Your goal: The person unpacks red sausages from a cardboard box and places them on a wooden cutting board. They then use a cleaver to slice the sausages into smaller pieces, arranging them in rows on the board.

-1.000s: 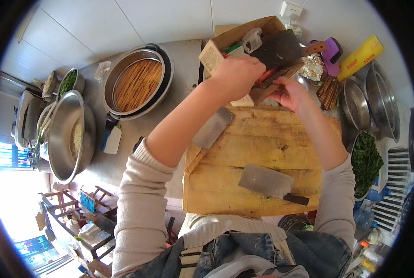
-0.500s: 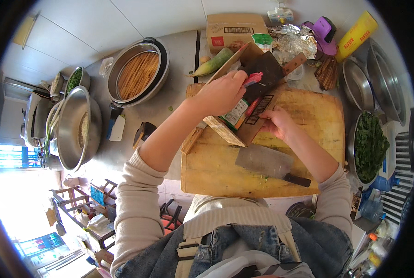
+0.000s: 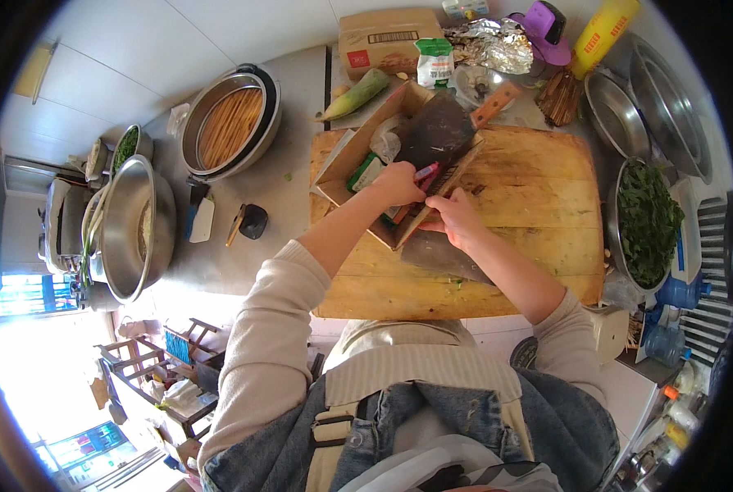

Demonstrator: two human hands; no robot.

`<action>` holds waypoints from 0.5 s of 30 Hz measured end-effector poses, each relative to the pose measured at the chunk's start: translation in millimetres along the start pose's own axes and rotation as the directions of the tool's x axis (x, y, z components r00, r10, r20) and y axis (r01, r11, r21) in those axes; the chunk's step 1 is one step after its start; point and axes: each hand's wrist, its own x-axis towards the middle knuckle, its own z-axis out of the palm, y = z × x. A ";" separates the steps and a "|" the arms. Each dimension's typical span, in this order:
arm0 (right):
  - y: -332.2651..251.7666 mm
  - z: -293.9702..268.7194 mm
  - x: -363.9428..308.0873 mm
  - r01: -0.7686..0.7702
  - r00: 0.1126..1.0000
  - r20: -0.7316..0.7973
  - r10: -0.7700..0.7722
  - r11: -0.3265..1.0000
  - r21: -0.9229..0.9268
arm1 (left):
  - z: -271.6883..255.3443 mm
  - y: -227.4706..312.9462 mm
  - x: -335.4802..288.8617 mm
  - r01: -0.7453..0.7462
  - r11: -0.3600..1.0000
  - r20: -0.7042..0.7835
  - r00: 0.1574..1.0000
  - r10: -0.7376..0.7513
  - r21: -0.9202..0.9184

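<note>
Left hand: the left hand (image 3: 399, 182) reaches into the open brown cardboard box (image 3: 365, 168) lying tilted on the board; its fingers are curled together around a small pink-and-white packet (image 3: 426, 172) at the middle of the box.
Right hand: the right hand (image 3: 458, 218) grips the box's near right edge, fingers closed on the cardboard flap, just beside the left hand.
Cardboard box: it rests across the upper left part of the thick wooden chopping board (image 3: 539, 205), one corner hanging past the board's left edge; green and white packets show inside it.
Upper cleaver: a dark broad cleaver with a wooden handle (image 3: 440, 131) lies over the box's far end, handle pointing to the upper right.
Lower cleaver: a second grey cleaver blade (image 3: 444, 256) lies flat on the board, partly under the right hand and wrist.
Left of board: a round steel pan holding pale thin sticks (image 3: 229, 125) stands on the grey counter, with a large steel bowl (image 3: 133, 225) further left.
Right of board: a steel basin of chopped dark greens (image 3: 647, 221) sits just beside the board's right edge.
Behind board: a green corn cob (image 3: 354, 94) and crumpled silver foil (image 3: 491, 45) lie near the wall.
</note>
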 end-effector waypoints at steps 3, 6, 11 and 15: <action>-2.4 1.0 2.5 0.030 0.999 0.035 -0.033 0.997 0.066 | -30.4 -0.3 -16.4 0.105 0.962 0.213 0.976 -0.050 -0.253; -6.6 -2.3 8.2 -0.010 0.991 0.136 -0.002 0.996 0.086 | -63.8 -3.4 -47.7 0.289 0.778 0.360 0.929 -0.087 -0.558; -24.3 1.5 20.4 -0.263 0.954 0.159 0.252 0.963 0.050 | -83.0 -28.1 -114.1 0.329 0.481 0.339 0.938 -0.068 -0.813; -31.9 11.0 16.4 -0.325 0.944 0.082 0.320 0.944 0.051 | -58.1 -57.7 -168.2 0.266 0.298 0.266 0.963 -0.043 -0.917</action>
